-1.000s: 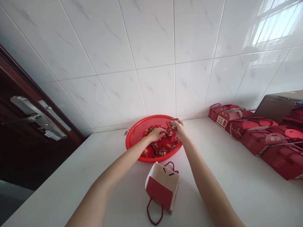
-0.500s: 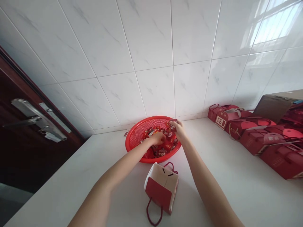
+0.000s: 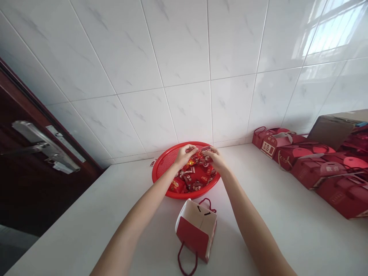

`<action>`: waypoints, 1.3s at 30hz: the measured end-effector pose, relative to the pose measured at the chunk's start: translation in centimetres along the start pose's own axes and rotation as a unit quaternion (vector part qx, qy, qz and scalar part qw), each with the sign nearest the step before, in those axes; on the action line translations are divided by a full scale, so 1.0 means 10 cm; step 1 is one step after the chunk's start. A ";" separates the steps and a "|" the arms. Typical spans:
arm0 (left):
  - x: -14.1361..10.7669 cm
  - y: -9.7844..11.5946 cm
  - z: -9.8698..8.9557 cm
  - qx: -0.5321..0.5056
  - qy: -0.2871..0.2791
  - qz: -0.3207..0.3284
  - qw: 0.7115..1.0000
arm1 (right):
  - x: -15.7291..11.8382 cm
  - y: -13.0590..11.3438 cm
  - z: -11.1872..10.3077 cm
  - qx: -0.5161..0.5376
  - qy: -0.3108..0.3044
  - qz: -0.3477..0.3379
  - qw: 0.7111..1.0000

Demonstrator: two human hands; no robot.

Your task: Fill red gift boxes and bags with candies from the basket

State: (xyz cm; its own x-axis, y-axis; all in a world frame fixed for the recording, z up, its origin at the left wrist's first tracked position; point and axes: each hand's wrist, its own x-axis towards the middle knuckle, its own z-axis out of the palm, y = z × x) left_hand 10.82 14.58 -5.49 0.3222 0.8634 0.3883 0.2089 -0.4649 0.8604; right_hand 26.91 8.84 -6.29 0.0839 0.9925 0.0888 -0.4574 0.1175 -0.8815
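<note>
A red plastic basket (image 3: 163, 163) with a perforated wall holds several red-wrapped candies (image 3: 195, 186). Over its back half, my left hand (image 3: 184, 156) is closed in a pinch; whatever is between the fingertips is too small to make out. My right hand (image 3: 216, 158), at the basket's right rim, grips a small dark-red packet (image 3: 206, 148) whose edge sticks up past the fingers. Both hands are close together, a short gap apart. In front of the basket stands an open red gift box (image 3: 193, 234), cream inside, with dark-red cord handles.
Folded red gift boxes (image 3: 309, 161) line the right side of the white tabletop (image 3: 120, 214), beside a brown carton (image 3: 330, 128). A tiled wall (image 3: 186, 111) rises behind the basket. On the left is a dark-red door (image 3: 17, 180) with a metal handle.
My left hand has risen from among the candies and moved back and slightly left, toward the basket's far rim. My right hand has barely moved and still grips the packet.
</note>
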 end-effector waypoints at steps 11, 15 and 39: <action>0.01 0.04 0.01 -0.024 0.007 -0.026 0.999 | 0.00 0.00 0.00 0.007 -0.034 0.009 0.999; 0.01 0.02 -0.01 -0.050 0.003 -0.037 0.998 | 0.00 0.00 0.00 0.009 -0.029 0.007 1.000; -1.52 0.96 -0.35 -0.007 -0.092 -0.016 0.996 | 0.02 0.04 -0.01 -0.027 -0.024 -0.004 0.999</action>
State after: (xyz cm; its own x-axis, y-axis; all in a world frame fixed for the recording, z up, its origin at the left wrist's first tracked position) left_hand 4.70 -2.31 -1.98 0.4793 0.8265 0.2952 0.2092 -0.4343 0.8762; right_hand 26.79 9.12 -6.66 0.0439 0.9921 0.1177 -0.4084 0.1254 -0.9041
